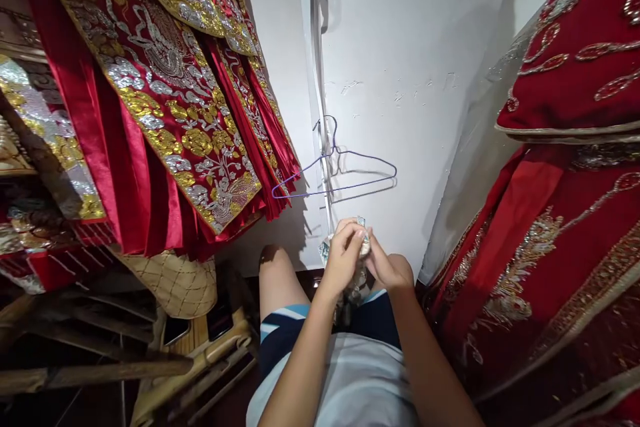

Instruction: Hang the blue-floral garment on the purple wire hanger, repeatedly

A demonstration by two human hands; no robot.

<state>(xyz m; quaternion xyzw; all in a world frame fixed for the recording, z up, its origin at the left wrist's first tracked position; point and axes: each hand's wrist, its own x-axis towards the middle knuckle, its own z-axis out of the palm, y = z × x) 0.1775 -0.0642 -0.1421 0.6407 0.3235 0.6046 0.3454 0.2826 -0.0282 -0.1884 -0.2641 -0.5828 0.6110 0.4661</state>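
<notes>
Your left fingers (349, 240) and right fingers (373, 248) pinch a small patterned item (365, 245) between their tips; the purple wire hanger (334, 173) hangs on the wall beyond your fingertips.

A bamboo seat (200, 350) stands at the lower left of the view, with thick rounded poles along its edge and pale slats on top. On the slats lies a flat dark phone (177, 331) with a light rim; just beside it is a second dark, flat object (219, 324), too shadowed to identify. At the person's lap (376, 315), a shiny bundle (356, 292) shows between the thighs; whether it rests or hangs there is unclear.
</notes>
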